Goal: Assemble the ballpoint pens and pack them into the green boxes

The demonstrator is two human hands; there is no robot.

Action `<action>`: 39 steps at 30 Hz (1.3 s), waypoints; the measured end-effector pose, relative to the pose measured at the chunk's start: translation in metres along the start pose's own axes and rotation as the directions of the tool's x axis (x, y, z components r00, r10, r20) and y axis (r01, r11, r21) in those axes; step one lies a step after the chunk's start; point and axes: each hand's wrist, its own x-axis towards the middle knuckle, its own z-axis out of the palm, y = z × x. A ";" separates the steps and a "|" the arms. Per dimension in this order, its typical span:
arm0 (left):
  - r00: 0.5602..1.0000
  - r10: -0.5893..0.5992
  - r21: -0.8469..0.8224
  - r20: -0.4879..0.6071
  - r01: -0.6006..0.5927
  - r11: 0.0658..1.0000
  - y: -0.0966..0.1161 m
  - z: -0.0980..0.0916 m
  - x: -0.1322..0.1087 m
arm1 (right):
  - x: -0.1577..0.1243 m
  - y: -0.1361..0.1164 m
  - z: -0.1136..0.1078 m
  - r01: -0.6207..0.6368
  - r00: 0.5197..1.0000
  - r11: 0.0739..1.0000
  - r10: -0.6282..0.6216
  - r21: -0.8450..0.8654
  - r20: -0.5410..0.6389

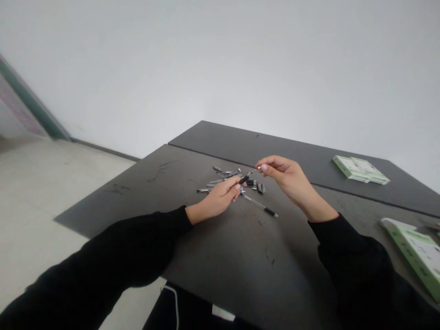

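My left hand (222, 197) is closed around a pen (244, 179) with a black grip, its tip end pointing up and to the right. From that end a thin refill (253, 172) sticks out. My right hand (287, 181) pinches the refill's far end between thumb and forefinger, where a small pale bit shows. Beneath and behind my left hand lies a loose pile of pen parts (225, 173), with clear barrels and dark caps, partly hidden by the hand. One clear pen barrel (257, 204) with a black grip lies apart at the near right of the pile.
The dark table (220, 261) has a seam (323, 187) across it. Green and white boxes (360, 169) lie at the back right, and another green box (417, 252) at the right edge. A white cable (176, 300) hangs below the near edge. A white wall (220, 59) stands behind.
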 end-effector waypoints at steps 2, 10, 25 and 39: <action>1.000 -0.004 -0.007 0.003 0.004 1.000 0.000 0.000 0.000 | 0.000 0.002 0.002 -0.014 1.000 1.000 0.014 0.018 0.010; 1.000 -0.019 0.019 -0.017 0.020 1.000 0.004 -0.002 0.002 | -0.002 0.000 0.007 -0.002 1.000 1.000 0.002 0.025 0.023; 0.999 -0.043 -0.001 -0.005 0.043 0.999 0.006 -0.001 0.002 | -0.002 -0.005 0.005 0.043 0.999 0.999 -0.043 -0.006 0.010; 0.983 -0.147 -0.230 -0.113 0.118 0.966 0.010 -0.003 0.005 | -0.007 0.003 0.023 -0.101 0.992 0.971 0.083 0.218 0.090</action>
